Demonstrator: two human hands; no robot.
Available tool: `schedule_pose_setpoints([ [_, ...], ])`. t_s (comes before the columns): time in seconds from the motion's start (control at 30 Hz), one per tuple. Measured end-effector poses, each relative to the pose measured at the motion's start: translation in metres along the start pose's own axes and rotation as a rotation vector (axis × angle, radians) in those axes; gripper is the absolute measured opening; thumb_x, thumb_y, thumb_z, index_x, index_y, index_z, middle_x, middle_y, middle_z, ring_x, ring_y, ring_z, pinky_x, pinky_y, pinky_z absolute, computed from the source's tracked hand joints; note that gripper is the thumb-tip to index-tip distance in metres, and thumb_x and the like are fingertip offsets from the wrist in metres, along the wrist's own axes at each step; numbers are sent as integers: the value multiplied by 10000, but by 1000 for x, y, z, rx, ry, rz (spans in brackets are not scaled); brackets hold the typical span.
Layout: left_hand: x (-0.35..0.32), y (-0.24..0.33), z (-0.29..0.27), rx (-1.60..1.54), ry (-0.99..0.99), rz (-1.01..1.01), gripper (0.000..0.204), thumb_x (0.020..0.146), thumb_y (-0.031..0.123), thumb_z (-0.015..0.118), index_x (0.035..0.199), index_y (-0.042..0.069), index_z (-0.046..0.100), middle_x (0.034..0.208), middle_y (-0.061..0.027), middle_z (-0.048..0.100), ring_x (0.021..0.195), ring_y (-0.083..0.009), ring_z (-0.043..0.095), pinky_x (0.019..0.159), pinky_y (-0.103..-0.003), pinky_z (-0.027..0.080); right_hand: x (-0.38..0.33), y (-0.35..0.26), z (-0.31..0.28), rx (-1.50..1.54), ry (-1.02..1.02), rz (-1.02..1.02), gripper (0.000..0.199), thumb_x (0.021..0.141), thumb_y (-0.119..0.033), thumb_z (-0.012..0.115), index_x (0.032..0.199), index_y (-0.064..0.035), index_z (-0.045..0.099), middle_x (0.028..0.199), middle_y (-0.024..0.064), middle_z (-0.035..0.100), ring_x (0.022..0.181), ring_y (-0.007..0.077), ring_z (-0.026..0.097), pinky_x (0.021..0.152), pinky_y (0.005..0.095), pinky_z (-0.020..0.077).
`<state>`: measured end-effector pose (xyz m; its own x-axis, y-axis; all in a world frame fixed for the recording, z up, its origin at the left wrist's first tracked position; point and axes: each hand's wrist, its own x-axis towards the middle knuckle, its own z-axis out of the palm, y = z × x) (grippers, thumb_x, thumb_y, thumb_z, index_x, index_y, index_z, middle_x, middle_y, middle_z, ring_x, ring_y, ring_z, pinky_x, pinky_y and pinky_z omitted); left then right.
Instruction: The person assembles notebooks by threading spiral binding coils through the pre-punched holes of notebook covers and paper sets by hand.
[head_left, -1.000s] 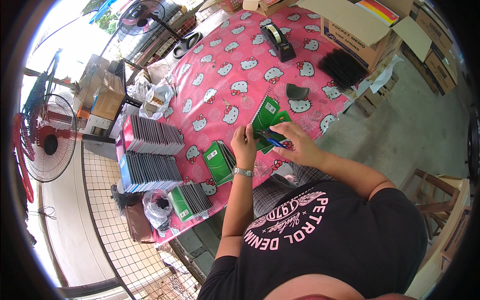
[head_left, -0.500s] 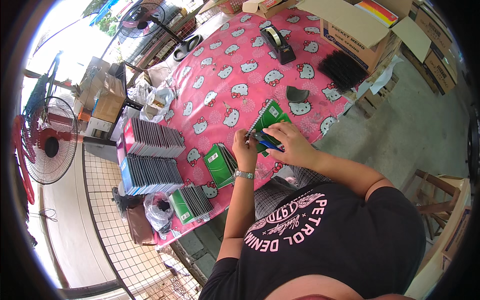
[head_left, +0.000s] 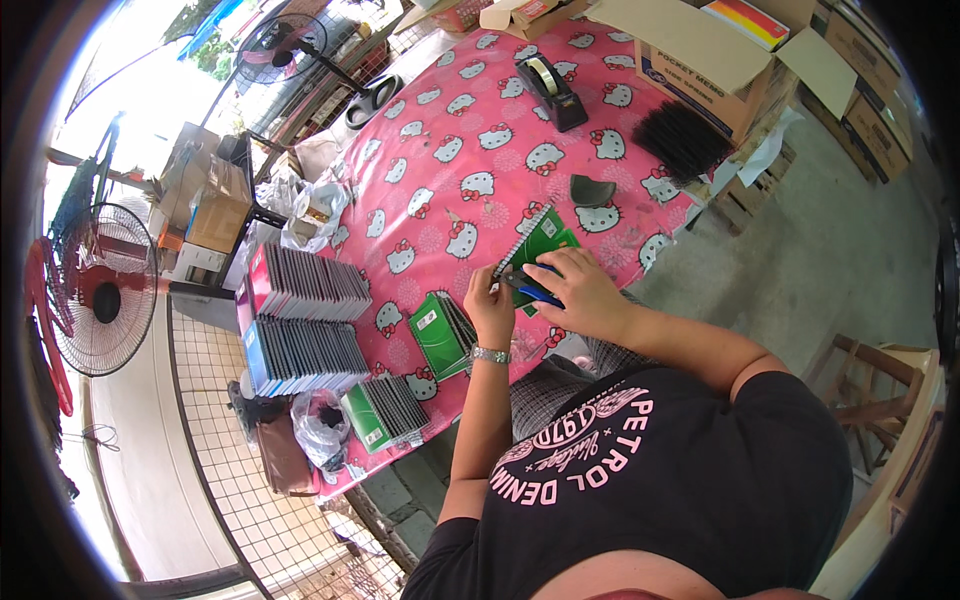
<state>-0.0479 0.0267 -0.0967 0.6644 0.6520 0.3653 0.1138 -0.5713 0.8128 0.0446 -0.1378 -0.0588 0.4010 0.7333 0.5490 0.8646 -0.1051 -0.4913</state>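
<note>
Notebook (head_left: 540,243), green and spiral-bound, lies mid-frame on my bench (head_left: 440,130); left hand (head_left: 490,305) pinches its lower edge, right hand (head_left: 580,290) curled over a blue pen (head_left: 535,292). Best I pin it flat.

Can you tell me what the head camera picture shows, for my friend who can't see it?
A person's left hand and right hand hold a green spiral notebook and blue pen over a pink cartoon-cat tablecloth. Stacks of green notebooks lie to the left, a black tape dispenser farther back.
</note>
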Motion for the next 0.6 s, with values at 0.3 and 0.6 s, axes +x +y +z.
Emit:
schedule_pose_setpoints([
  [0.3, 2, 11, -27, 182, 186, 300, 249, 788, -91, 638, 1011, 15, 671, 950, -130, 678, 895, -269, 668, 807, -343, 523, -2, 6, 8, 1020, -407, 570, 503, 914, -279, 695, 1308, 10, 577, 1019, 108, 694, 897, 141, 623, 808, 314, 501],
  [0.6, 39, 8, -118, 831, -18, -57, 171, 824, 108, 547, 932, 22, 648, 924, -153, 657, 984, -347, 578, 871, -464, 446, -62, 171, -13, -171, 4, 349, 411, 770, -291, 738, 1088, -49, 642, 1048, 110, 622, 1025, 321, 581, 888, 442, 465],
])
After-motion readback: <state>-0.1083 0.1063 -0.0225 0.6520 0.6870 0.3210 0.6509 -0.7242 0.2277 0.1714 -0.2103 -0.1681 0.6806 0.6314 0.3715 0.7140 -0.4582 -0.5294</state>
